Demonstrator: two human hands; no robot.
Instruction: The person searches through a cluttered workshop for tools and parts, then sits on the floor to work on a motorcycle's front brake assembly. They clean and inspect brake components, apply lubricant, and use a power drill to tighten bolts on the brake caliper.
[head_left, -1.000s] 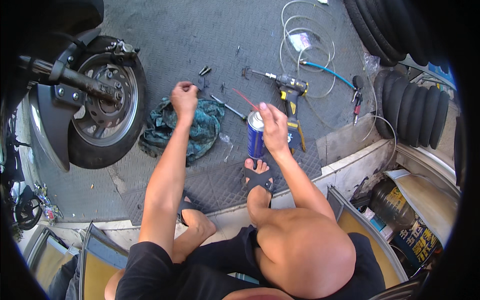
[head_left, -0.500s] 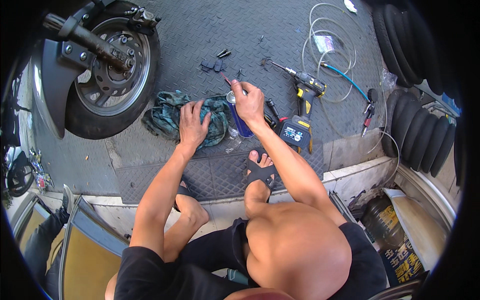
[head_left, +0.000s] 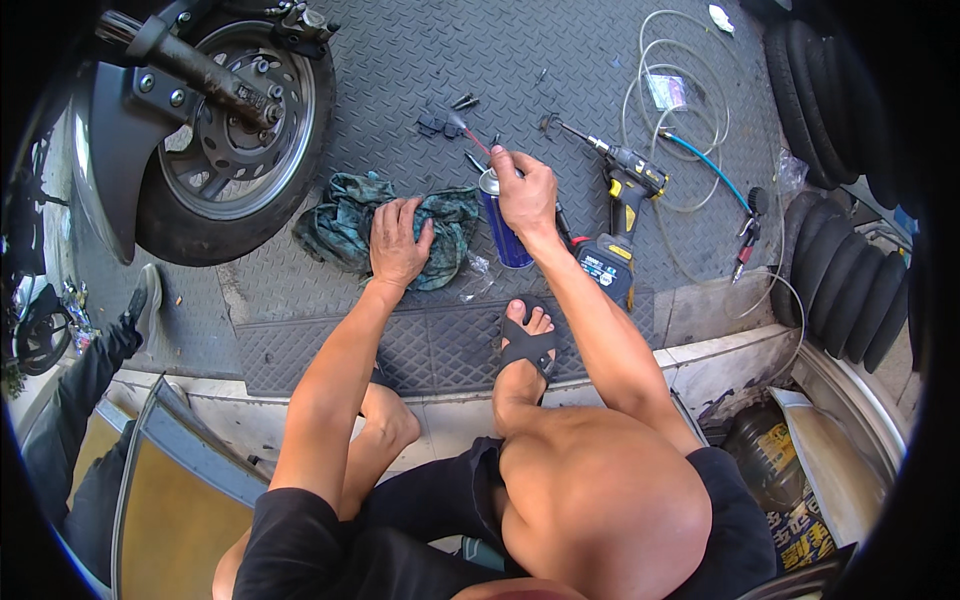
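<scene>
My right hand point(head_left: 527, 196) grips the top of a blue spray can point(head_left: 507, 232), a finger on its nozzle. From the nozzle a thin red straw point(head_left: 477, 141) points away from me, and whitish mist shows at its tip. The tip is close to small dark blocks that look like brake pads point(head_left: 436, 125), lying on the metal floor. My left hand point(head_left: 400, 246) rests on a crumpled teal and black rag point(head_left: 342, 222), fingers stretched and thumb apart. Beside the pads lie small bolts or pins point(head_left: 464, 101).
A cordless drill point(head_left: 628, 190) lies right of the can. Further right are a coiled clear hose point(head_left: 690, 120) and stacked tyres point(head_left: 835, 270). A scooter front wheel point(head_left: 235, 130) stands at left. A person's leg point(head_left: 85, 395) is at far left. My sandalled foot point(head_left: 525, 345) is below the can.
Mist now shows at the straw's tip, and the straw points more plainly at the pads. At far left the other person's foot has moved forward. The view has shifted slightly.
</scene>
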